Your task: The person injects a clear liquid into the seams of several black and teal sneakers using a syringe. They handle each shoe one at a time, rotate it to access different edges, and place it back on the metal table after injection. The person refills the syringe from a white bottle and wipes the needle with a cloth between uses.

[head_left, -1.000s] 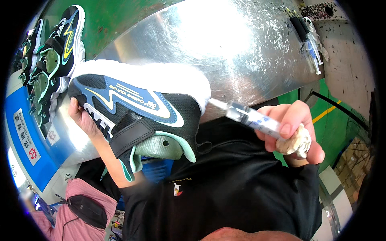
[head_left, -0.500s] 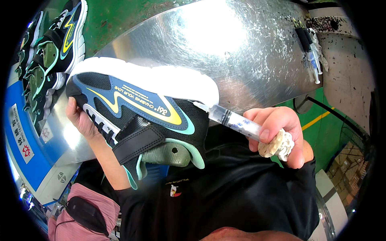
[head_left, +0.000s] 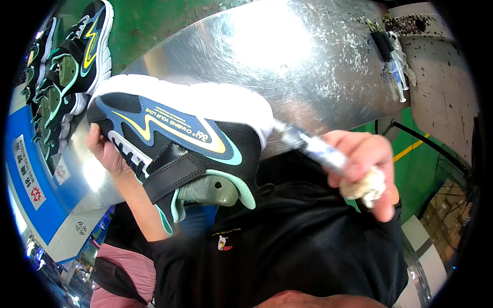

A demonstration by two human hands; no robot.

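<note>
A sneaker (head_left: 192,134) with a thick white sole, black mesh, a blue and yellow side panel and mint trim lies on its side in the air before me. My left hand (head_left: 107,151) grips it near the toe, partly hidden behind it. An olive-green insert (head_left: 208,191) with a small hole shows in its opening. My right hand (head_left: 365,167) holds a clear syringe (head_left: 314,148), slightly blurred, and a crumpled whitish wad (head_left: 363,189) in the same grip. The syringe's tip is close to the sole at the heel; whether it touches, I cannot tell.
Similar sneakers (head_left: 77,56) stand in rows at the far left, above a blue and white panel (head_left: 38,179). A scratched metal table (head_left: 328,66) spans the middle. Syringes and black-handled tools (head_left: 393,61) lie at its right edge. A wire basket (head_left: 447,210) is at the lower right.
My right hand has drawn the syringe a little to the right, off the upper's heel edge. The sneaker has shifted slightly, its heel end moving left.
</note>
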